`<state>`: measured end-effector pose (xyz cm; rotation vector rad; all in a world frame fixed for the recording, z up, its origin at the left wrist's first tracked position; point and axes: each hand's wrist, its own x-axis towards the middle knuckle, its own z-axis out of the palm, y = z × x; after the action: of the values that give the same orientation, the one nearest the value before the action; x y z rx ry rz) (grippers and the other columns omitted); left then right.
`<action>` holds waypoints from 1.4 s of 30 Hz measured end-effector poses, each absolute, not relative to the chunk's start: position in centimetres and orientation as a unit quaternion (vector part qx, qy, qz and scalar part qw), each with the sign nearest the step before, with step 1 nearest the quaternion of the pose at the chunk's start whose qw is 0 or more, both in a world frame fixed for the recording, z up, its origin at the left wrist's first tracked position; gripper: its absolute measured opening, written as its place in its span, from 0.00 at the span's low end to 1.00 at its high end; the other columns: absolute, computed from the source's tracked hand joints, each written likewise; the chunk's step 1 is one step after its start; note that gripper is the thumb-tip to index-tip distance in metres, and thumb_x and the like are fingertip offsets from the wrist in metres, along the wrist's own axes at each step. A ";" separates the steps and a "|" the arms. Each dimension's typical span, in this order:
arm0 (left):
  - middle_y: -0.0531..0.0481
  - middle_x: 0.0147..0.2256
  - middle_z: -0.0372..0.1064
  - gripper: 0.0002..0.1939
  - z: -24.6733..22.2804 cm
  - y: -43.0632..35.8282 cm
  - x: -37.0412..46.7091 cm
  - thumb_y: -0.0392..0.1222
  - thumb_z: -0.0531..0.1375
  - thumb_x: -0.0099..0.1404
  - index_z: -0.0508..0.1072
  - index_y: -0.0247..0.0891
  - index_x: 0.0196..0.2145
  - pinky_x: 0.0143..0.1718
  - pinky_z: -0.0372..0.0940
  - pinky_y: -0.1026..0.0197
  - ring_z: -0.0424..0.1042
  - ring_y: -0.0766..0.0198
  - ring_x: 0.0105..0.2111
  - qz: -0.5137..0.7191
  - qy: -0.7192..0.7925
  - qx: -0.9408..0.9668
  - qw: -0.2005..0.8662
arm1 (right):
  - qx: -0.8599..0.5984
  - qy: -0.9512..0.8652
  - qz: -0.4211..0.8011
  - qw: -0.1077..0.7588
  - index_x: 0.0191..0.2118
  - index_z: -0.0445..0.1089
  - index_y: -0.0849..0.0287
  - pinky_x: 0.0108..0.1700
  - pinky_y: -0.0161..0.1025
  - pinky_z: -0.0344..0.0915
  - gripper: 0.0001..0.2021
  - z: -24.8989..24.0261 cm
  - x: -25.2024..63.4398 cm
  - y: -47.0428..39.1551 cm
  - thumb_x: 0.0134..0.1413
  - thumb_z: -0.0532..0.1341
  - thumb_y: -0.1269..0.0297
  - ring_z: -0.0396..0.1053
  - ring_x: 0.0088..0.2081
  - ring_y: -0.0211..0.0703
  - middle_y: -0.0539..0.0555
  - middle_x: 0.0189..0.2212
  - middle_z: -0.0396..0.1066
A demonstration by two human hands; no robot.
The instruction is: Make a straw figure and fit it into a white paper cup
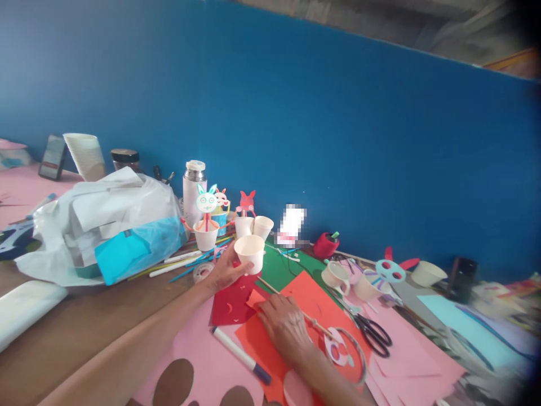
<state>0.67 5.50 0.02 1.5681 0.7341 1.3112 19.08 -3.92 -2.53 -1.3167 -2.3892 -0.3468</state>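
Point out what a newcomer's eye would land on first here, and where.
Probably the broad blue wall across the background, then the white paper cup in the left hand near the centre. The bright orange paper by the right hand also stands out, as does the green-eared paper face left of the held cup, in front of the flask.

In your grasp: cup [250, 256], plain white. Before you: orange sheet [315, 287]; left of it, deep red sheet [228, 301]; beyond, green sheet [274, 265]. Near you: pink sheet [203, 349], patterned with brown rounds; marker [240, 354], white, dark blue cap. Right: scissors [374, 334], black handles. Far: wall [296, 113], blue; long-eared face [207, 202], white, green-outlined. To your left: bag [114, 203], whitish, translucent; packet [122, 256], bright blue.
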 end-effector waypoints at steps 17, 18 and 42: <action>0.40 0.47 0.67 0.30 2.5 4.1 0.7 0.46 0.62 0.52 0.60 0.35 0.51 0.42 0.65 0.52 0.68 0.51 0.44 0.453 0.300 0.685 0.484 | -0.388 -0.911 -0.008 0.140 0.26 0.64 0.57 0.31 0.37 0.50 0.11 -0.3 17.2 -6.8 0.44 0.59 0.54 0.65 0.27 0.40 0.49 0.23 0.69; 0.40 0.47 0.67 0.30 2.6 3.9 0.7 0.46 0.62 0.52 0.60 0.35 0.51 0.42 0.65 0.52 0.68 0.51 0.44 0.447 0.297 0.691 0.485 | -0.391 -0.910 -0.007 0.136 0.27 0.65 0.57 0.31 0.37 0.50 0.09 -0.2 17.2 -6.8 0.44 0.59 0.57 0.65 0.27 0.40 0.49 0.23 0.70; 0.38 0.52 0.61 0.43 5.0 2.7 -5.6 0.47 0.64 0.49 0.49 0.41 0.59 0.32 0.68 0.56 0.69 0.51 0.41 0.490 0.402 0.611 0.475 | -0.323 -0.931 -0.023 0.171 0.23 0.64 0.57 0.30 0.36 0.51 0.05 0.6 18.2 -6.0 0.46 0.55 0.65 0.64 0.25 0.36 0.47 0.20 0.68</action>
<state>-5.63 2.68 4.98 1.4932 0.9832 1.1985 18.19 -6.00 0.58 -0.9162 -2.6423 -0.0661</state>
